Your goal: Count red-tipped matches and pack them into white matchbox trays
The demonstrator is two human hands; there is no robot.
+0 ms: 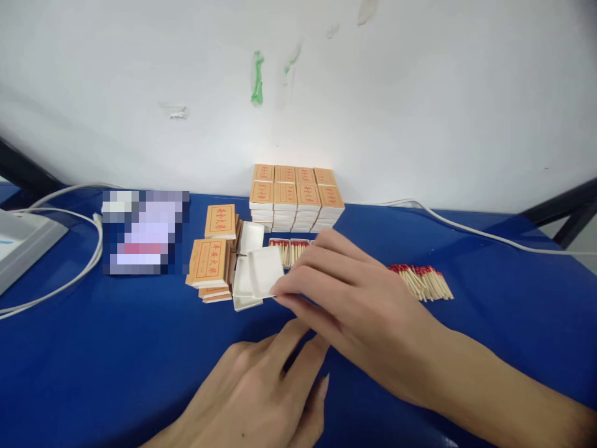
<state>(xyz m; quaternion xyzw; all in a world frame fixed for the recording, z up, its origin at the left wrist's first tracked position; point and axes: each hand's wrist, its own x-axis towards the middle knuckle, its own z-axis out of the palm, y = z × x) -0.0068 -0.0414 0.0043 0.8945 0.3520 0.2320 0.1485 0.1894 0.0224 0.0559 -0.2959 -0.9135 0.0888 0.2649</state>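
Observation:
My right hand [359, 292] pinches the lower right corner of a white matchbox tray [267, 272] between thumb and fingers. This tray is tilted and bare inside, held over other white trays [243, 277] on the blue table. Below it my left hand [275, 379] has its fingers stretched forward and apart; their tips are partly hidden under my right hand. Behind the hands lie trays filled with red-headed matches [280, 252], partly covered by my right fingers. Orange matchbox sleeves [209, 261] are piled left of the white trays.
Stacked orange-topped matchboxes [296, 194] stand against the white wall [420, 93]. Loose matches [424, 283] lie right of my right hand. A blurred-out flat object [147, 233] is at the left, with a white cable [100, 242] near it. Another cable [466, 238] runs along the right back.

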